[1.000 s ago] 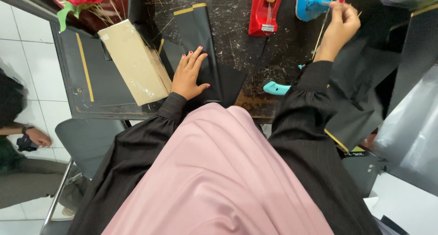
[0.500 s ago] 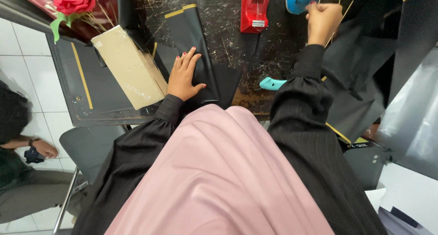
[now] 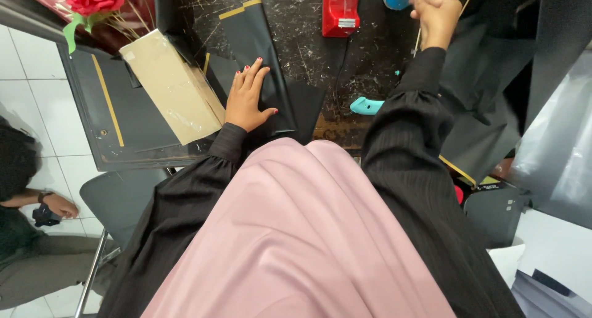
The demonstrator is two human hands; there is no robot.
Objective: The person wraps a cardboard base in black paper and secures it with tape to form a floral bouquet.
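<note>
Currently the left hand [image 3: 248, 97] lies flat, fingers spread, on a black wrapping sheet [image 3: 262, 53] on the worktable [image 3: 302, 40]. Thin and slippery, it likely creases; grip at edges. The right hand [image 3: 436, 17] pinches thin wooden sticks [image 3: 464, 0], probably light and brittle.

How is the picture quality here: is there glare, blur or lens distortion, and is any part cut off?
Head view: even indoor light, mostly sharp. Soft glare lies on the clear film over the tan cardboard box and on the glossy black sheet under the left hand. The wide lens bends the edges; the white floor tiles lean. The right hand, holding thin sticks, sits at the top edge, which cuts off the blue object.
</note>
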